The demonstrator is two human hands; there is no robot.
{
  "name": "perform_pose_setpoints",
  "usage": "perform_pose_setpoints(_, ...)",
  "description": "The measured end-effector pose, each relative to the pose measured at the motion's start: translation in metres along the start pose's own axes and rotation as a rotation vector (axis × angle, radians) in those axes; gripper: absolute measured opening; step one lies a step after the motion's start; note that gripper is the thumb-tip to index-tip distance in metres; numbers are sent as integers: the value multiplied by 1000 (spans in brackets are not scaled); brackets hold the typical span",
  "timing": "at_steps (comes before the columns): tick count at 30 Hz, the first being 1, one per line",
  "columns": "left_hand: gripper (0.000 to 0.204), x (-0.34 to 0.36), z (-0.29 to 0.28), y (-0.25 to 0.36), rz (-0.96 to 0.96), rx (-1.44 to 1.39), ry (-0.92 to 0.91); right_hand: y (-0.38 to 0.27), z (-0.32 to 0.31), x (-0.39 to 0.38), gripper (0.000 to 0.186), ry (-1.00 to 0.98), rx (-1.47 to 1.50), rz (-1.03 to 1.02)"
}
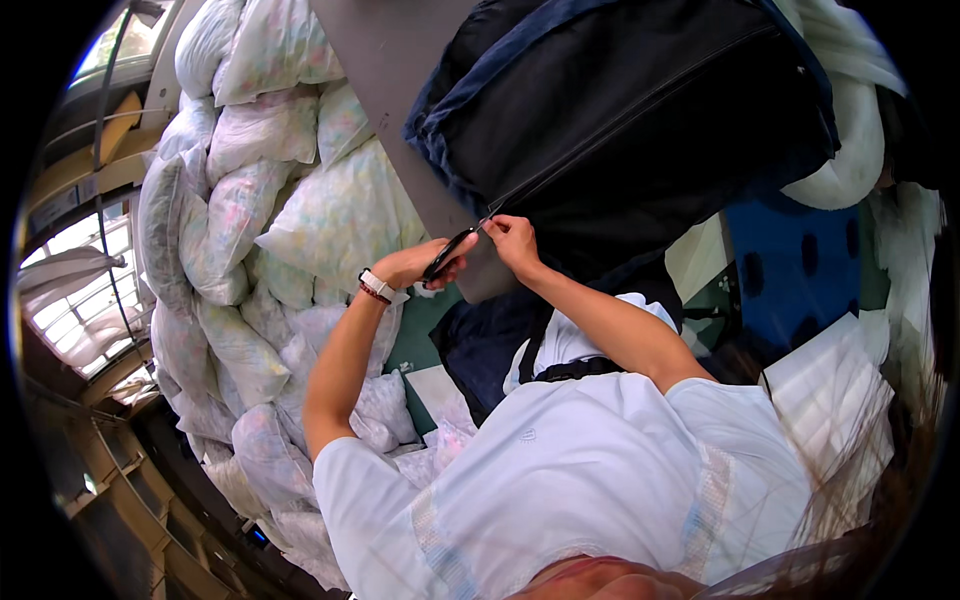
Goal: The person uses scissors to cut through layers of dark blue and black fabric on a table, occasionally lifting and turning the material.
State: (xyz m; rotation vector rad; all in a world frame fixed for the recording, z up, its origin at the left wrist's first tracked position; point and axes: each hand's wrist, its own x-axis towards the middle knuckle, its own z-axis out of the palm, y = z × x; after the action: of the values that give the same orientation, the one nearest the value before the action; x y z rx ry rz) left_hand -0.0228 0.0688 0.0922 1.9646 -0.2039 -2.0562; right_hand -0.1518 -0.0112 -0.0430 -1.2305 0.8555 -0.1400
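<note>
A pair of black-handled scissors (450, 254) is in my left hand (425, 264), its blades pointing up and right to the near corner of a large black fabric cover (640, 140). The cover has dark blue edging, and a long zipper (620, 118) runs across it to that corner. Right beside the blade tips, the fingers of my right hand (514, 243) are pinched at the zipper's end on the cover's edge. Whether a loose thread lies between them is too small to tell. On my left wrist are a white-banded watch (384, 287) and a dark red bracelet.
The cover lies on a grey tabletop (385, 60) whose corner points toward me. Several stuffed, pale flower-patterned bags (340, 220) are piled high at the left. At the right stand a blue panel with dark holes (790, 265) and white sheet material (835, 400). Dark blue cloth (480, 345) hangs near my waist.
</note>
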Motion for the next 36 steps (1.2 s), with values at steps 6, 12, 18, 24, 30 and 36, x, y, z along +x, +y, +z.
perform_pose_setpoints(6, 73, 12, 2, 8, -82, 25, -13, -9, 0, -4, 24, 78, -187, -46)
perform_pose_setpoints(12, 59, 25, 2, 23, 34, 84, -15, -15, -11, -6, 20, 62, -189, -80)
perform_pose_setpoints(18, 40, 21, 9, 31, 206, -83, -63, -27, -30, -3, 20, 2, -4, -115)
perform_pose_setpoints(24, 26, 14, 9, 42, 255, 19, -74, -40, -54, -2, 21, -112, -158, -177)
perform_pose_setpoints(30, 20, 23, 11, 62, 292, 28, -112, -42, -71, 0, 22, -203, -199, -201)
perform_pose_setpoints(36, 21, 24, 8, 70, 292, 96, -137, -37, -87, 8, 22, -347, -142, -296)
